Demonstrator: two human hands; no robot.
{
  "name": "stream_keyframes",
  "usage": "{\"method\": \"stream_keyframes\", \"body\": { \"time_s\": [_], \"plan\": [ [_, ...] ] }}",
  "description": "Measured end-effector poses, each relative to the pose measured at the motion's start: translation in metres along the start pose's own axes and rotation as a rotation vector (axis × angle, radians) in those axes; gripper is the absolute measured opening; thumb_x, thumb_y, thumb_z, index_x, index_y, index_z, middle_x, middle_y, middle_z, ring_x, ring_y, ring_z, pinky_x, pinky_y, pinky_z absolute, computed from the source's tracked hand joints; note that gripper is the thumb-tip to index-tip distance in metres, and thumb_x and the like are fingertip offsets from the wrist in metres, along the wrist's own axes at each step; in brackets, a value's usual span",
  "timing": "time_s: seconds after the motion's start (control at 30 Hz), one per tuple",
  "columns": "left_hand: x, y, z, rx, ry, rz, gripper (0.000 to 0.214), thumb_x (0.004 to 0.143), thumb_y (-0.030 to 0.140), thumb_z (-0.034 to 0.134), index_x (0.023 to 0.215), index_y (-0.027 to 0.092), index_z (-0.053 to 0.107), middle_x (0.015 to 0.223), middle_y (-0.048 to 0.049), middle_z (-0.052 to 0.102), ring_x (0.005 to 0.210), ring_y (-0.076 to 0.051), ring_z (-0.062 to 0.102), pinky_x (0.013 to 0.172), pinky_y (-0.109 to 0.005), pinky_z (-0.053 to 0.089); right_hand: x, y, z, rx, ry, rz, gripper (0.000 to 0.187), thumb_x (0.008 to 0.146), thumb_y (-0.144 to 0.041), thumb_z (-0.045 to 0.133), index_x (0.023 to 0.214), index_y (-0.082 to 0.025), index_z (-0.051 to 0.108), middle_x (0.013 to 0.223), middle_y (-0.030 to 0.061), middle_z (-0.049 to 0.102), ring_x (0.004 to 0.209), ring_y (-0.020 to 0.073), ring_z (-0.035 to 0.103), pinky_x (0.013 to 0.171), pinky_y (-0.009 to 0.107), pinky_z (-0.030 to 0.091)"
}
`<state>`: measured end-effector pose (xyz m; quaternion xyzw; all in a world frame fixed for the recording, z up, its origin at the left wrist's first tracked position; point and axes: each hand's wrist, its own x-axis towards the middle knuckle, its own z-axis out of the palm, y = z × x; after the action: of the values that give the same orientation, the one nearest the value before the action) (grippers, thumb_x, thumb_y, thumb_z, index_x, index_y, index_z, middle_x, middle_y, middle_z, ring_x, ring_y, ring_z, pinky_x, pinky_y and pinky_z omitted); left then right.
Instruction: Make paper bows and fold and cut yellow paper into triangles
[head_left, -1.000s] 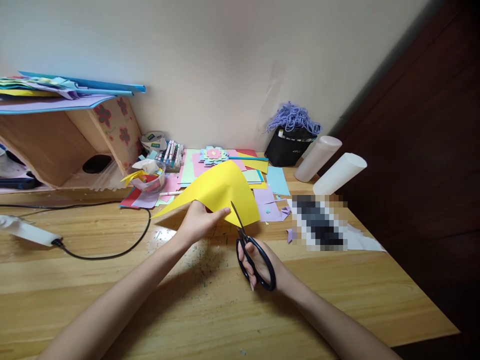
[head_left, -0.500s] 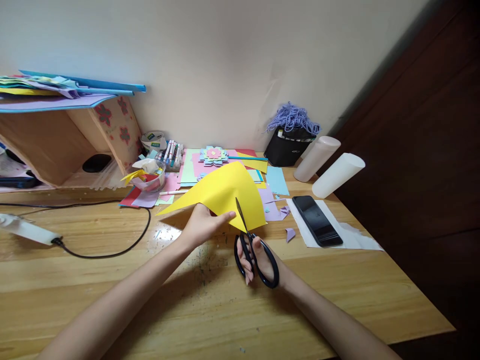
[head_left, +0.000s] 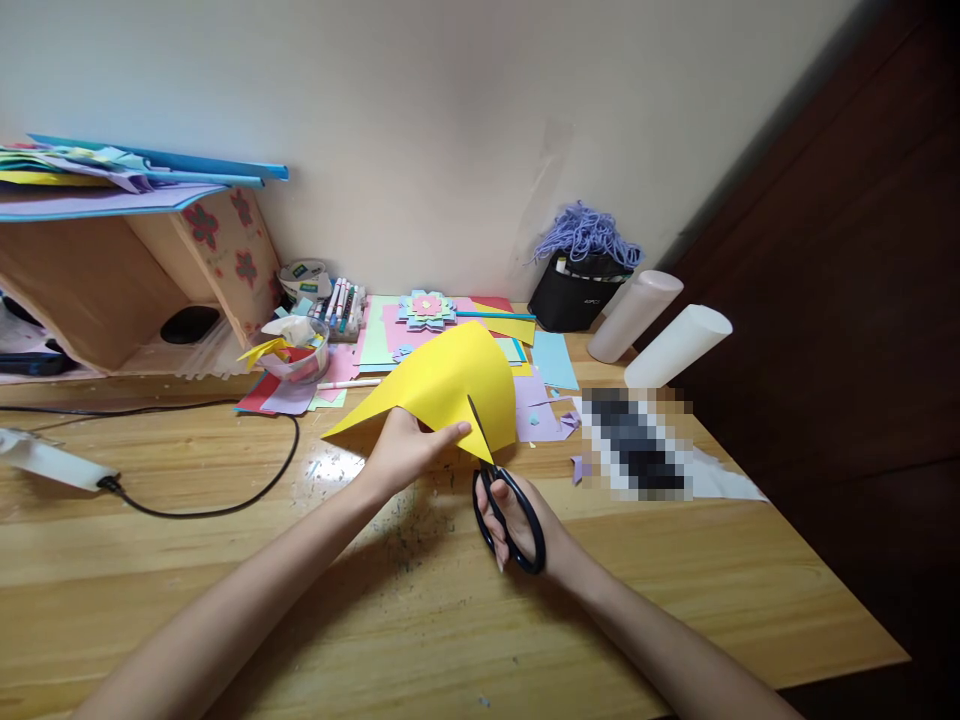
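A curved sheet of yellow paper (head_left: pixel 442 375) is held up above the wooden table. My left hand (head_left: pixel 409 445) pinches its near edge, thumb on top and the other fingers hidden underneath. In my right hand (head_left: pixel 517 515) are black-handled scissors (head_left: pixel 534 540), their handles looped around my fingers. One dark blade lies over the paper's near edge, just right of my left thumb; the other blade is hidden beneath the sheet. A layered paper flower (head_left: pixel 427 310) rests on coloured sheets behind the yellow paper.
Purple paper scraps (head_left: pixel 544 415) and a pixelated dark object (head_left: pixel 637 445) on white paper lie to the right. Two white cylinders (head_left: pixel 679 345) stand behind, near a black pouch (head_left: pixel 577 295). At left are a tub of scraps (head_left: pixel 292 355), a black cable (head_left: pixel 289 470) and a cardboard box (head_left: pixel 236 260).
The scissor handles have come closer together and the blades have closed further on the yellow paper. The sheet's right side has shifted slightly left.
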<state>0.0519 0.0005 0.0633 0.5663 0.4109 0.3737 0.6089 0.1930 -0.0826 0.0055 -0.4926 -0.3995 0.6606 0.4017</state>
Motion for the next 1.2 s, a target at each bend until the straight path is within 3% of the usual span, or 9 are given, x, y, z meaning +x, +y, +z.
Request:
{"method": "stream_keyframes", "body": {
  "time_s": [0.2,0.3,0.5,0.63,0.77,0.9,1.03,1.2],
  "plan": [
    [-0.001,-0.004,0.004,-0.022,-0.034,-0.008,0.042,0.062,0.029,0.074,0.098,0.011,0.063,0.11,-0.0128,0.066,0.098,-0.026,0.063,0.085,-0.036,0.05,0.001,0.001,-0.003,0.077,-0.081,-0.016,0.077,0.048,-0.09,0.036,0.071,-0.018,0.044,0.04,-0.0093,0.041,0.029,0.0064,0.041,0.033,0.02,0.043],
    [-0.002,-0.006,0.007,-0.045,-0.054,-0.008,0.041,0.062,0.028,0.074,0.098,0.012,0.063,0.11,-0.0118,0.066,0.099,-0.026,0.062,0.087,-0.036,0.05,0.003,0.001,-0.004,0.099,-0.083,-0.014,0.077,0.049,-0.09,0.036,0.071,-0.017,0.044,0.038,-0.0092,0.041,0.028,0.0069,0.042,0.032,0.02,0.042],
    [-0.003,-0.009,0.008,-0.079,-0.029,-0.021,0.045,0.061,0.028,0.075,0.101,0.012,0.062,0.111,-0.0125,0.066,0.099,-0.026,0.062,0.085,-0.036,0.05,0.006,0.003,-0.002,0.11,-0.008,0.024,0.072,0.048,-0.087,0.045,0.069,-0.018,0.044,0.037,-0.0098,0.04,0.026,0.0065,0.039,0.027,0.018,0.037],
    [-0.004,-0.01,0.009,-0.125,-0.023,-0.023,0.046,0.062,0.028,0.075,0.103,0.011,0.062,0.11,-0.0129,0.066,0.098,-0.026,0.062,0.084,-0.034,0.05,0.004,0.004,-0.001,-0.007,0.059,-0.053,0.069,0.055,-0.085,0.045,0.071,-0.017,0.045,0.039,-0.0099,0.038,0.026,0.0061,0.038,0.026,0.017,0.035],
    [-0.003,-0.014,0.012,-0.39,0.044,-0.042,0.037,0.072,0.034,0.066,0.101,0.013,0.063,0.112,-0.0112,0.065,0.105,-0.024,0.059,0.087,-0.031,0.048,0.002,0.003,-0.004,-0.087,0.064,-0.081,0.068,0.058,-0.084,0.042,0.072,-0.018,0.044,0.041,-0.0099,0.037,0.027,0.0058,0.038,0.028,0.017,0.035],
    [0.003,-0.017,0.01,-0.635,0.169,-0.177,0.03,0.075,0.032,0.061,0.097,0.012,0.064,0.11,-0.01,0.065,0.104,-0.022,0.059,0.082,-0.028,0.051,-0.001,0.001,-0.003,-0.106,0.034,-0.042,0.068,0.06,-0.084,0.041,0.071,-0.017,0.044,0.041,-0.0097,0.037,0.027,0.0055,0.037,0.028,0.017,0.035],
    [0.004,-0.021,0.005,-0.493,0.246,-0.187,0.033,0.069,0.025,0.066,0.098,0.01,0.063,0.108,-0.0113,0.065,0.098,-0.023,0.061,0.077,-0.029,0.051,-0.003,-0.002,0.0,-0.051,-0.017,-0.015,0.071,0.056,-0.087,0.038,0.073,-0.018,0.043,0.041,-0.01,0.037,0.027,0.0057,0.036,0.028,0.019,0.036],
    [-0.003,-0.021,0.0,-0.185,0.225,-0.055,0.038,0.071,0.036,0.066,0.1,0.012,0.063,0.111,-0.0112,0.065,0.103,-0.025,0.059,0.09,-0.035,0.047,-0.005,-0.002,-0.004,0.098,-0.149,-0.001,0.079,0.049,-0.092,0.031,0.075,-0.018,0.044,0.042,-0.0087,0.039,0.029,0.0068,0.038,0.034,0.023,0.042]
  ]
}}
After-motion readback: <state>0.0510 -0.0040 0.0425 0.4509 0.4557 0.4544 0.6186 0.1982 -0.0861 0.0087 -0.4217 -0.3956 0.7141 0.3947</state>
